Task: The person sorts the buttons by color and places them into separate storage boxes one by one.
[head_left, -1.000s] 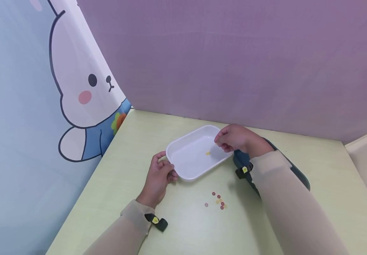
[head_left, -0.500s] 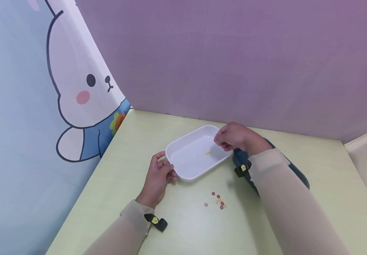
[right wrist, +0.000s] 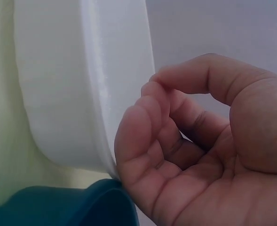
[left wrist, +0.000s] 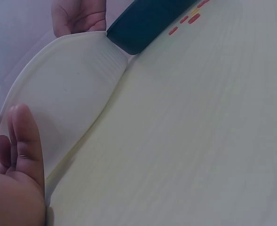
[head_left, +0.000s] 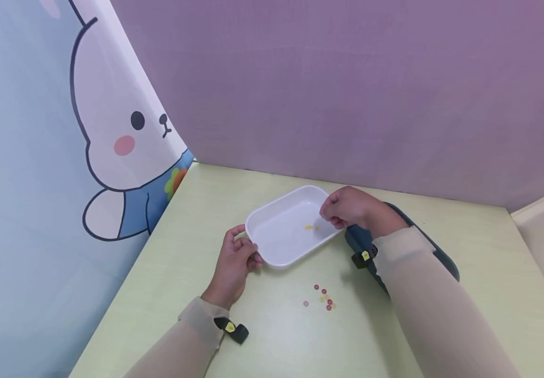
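A shallow white tray [head_left: 276, 231] with rounded corners stands tilted across the table. My left hand [head_left: 236, 260] holds its left end, thumb at the rim and fingers along the outer wall. In the left wrist view those fingers [left wrist: 26, 141] lie against the tray's side. My right hand [head_left: 347, 207] is over the tray's right end, fingers curled and thumb tip meeting the fingertips [right wrist: 150, 89]; nothing shows between them. A few small yellow pieces [head_left: 308, 227] lie on the tray's bottom. Several small red discs [head_left: 330, 302] and yellow pieces [head_left: 321, 299] lie on the table in front.
A dark teal container [head_left: 359, 239] stands right beside the tray, partly hidden under my right forearm. A purple cloth wall [head_left: 328, 94] rises behind the table [head_left: 262, 341]. On the left hangs a blue cloth [head_left: 26, 210] with a cartoon rabbit.
Another small yellow piece now lies in the tray, near the right hand's fingertips. The right hand has shifted slightly right and toward me. The left hand and tray stay put.
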A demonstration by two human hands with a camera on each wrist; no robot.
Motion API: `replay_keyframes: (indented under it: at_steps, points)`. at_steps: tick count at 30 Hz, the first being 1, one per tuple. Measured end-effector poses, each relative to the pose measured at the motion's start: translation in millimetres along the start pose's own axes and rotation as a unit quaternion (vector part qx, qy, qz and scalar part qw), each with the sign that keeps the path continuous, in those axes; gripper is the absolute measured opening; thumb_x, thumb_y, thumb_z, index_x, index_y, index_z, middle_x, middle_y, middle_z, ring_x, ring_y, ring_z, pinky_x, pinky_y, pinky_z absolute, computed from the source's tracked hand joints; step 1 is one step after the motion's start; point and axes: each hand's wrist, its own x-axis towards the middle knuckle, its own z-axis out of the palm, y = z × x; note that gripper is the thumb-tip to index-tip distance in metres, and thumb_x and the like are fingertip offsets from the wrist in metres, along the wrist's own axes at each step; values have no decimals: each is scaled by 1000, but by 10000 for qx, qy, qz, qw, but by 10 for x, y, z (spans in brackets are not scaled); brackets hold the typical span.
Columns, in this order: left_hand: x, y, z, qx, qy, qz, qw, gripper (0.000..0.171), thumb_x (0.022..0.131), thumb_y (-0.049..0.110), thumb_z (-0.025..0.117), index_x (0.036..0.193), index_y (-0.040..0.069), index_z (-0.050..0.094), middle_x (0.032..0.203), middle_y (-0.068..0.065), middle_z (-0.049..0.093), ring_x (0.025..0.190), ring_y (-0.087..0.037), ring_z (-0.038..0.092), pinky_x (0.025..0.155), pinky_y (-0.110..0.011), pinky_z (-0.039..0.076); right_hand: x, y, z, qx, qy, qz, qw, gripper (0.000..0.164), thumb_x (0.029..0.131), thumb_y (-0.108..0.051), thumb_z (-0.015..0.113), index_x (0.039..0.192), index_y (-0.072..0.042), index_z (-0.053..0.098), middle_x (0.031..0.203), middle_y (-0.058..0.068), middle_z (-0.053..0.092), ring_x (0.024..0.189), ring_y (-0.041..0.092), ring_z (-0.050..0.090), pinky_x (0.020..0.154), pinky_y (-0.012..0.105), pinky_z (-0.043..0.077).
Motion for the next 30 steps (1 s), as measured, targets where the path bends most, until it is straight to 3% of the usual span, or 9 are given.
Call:
replay_keyframes:
  at_steps: [16, 30]
  points:
    - [1, 40, 13, -39, 24, 1, 10000, 54, 110, 4, 60, 156, 25, 40, 109, -6, 62, 83, -17, 67, 72, -26, 63, -126, 7, -7, -202, -28, -310, 9993, 15, 109, -13, 67, 114, 0, 74, 98, 9, 68, 91, 26, 64, 84, 35, 61]
    - [-6, 47, 16, -32, 37, 35, 10000, 55, 109, 4, 60, 156, 25, 40, 109, -6, 62, 84, -17, 66, 72, -26, 63, -285, 12, 156, -323, -36, -659, 9973, 9, 104, -11, 71, 105, -3, 76, 91, 9, 69, 87, 26, 65, 81, 35, 64]
